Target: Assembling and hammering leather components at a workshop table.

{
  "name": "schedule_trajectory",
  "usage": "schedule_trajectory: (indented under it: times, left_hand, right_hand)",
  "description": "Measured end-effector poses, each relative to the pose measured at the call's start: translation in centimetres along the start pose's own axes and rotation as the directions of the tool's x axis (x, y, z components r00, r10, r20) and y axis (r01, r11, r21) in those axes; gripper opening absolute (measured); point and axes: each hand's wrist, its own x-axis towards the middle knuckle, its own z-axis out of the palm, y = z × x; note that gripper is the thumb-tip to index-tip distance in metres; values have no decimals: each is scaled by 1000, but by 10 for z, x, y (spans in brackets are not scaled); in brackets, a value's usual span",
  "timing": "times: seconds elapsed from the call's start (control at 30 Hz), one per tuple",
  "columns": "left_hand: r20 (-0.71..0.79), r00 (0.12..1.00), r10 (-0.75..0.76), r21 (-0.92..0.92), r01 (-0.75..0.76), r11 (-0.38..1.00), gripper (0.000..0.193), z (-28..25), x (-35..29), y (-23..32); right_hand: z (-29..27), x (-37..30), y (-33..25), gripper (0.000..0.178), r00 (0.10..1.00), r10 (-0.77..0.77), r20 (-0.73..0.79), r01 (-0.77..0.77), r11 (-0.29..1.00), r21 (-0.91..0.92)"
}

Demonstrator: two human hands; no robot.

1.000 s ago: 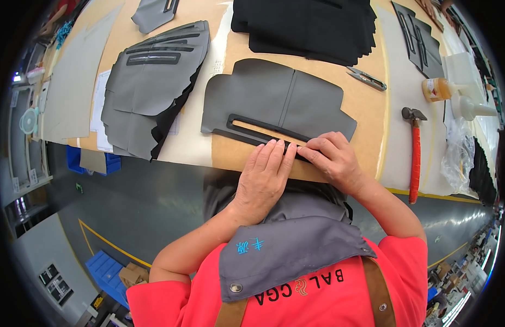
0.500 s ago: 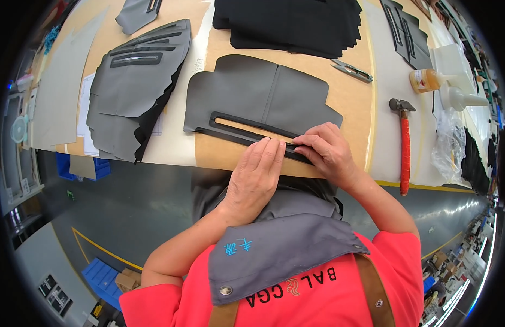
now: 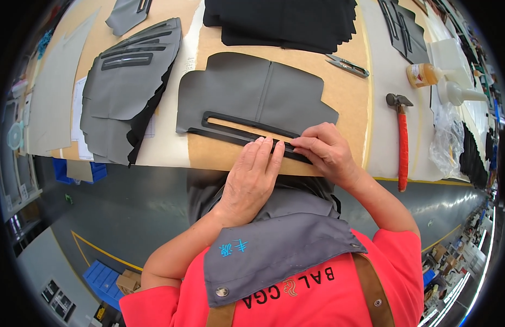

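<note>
A grey leather-like panel (image 3: pixel 236 90) lies flat on the table in front of me, with a long slot framed by a black strip (image 3: pixel 230 119) near its front. Along the panel's near side runs a black edge strip (image 3: pixel 211 136). My left hand (image 3: pixel 248 182) rests with its fingers stretched out and lying on this edge strip, pressing it down. Just to its right, my right hand (image 3: pixel 330 153) is closed, thumb and forefinger pinching the edge strip near its right end. The fingers hide part of the strip and the slot's right end.
A fanned stack of grey panels (image 3: pixel 121 90) lies to the left, and a black stack (image 3: pixel 279 24) at the back. Thread snips (image 3: pixel 348 65), a red-handled hammer (image 3: pixel 403 147), an amber bottle (image 3: pixel 421 75) and a clear plastic bag (image 3: pixel 447 139) lie to the right.
The whole view has shifted slightly, so the table things sit a little further left and higher. Both hands stay at the edge strip, my right fingers still pinching.
</note>
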Motion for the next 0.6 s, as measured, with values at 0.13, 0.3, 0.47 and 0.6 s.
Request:
schedule_trajectory:
  times: [0.13,0.3,0.47,0.6]
  left_hand:
    - [-10,1000,9,-42,-10,999,56,0,-1,-2]
    - [-14,1000,15,-45,-16,999,55,0,-1,-1]
    - [-20,1000,18,-49,-19,999,54,-1,-1,-1]
    - [-22,1000,20,-28,-20,999,54,-1,-1,2]
  right_hand:
    - [-4,-3,5,25,997,-63,38,63,998,-19]
    - [-11,-6,13,38,969,-219,113,229,969,-89]
    - [-17,-11,16,41,963,-233,139,244,967,-75]
    - [-13,-10,9,43,973,-192,129,209,968,-141]
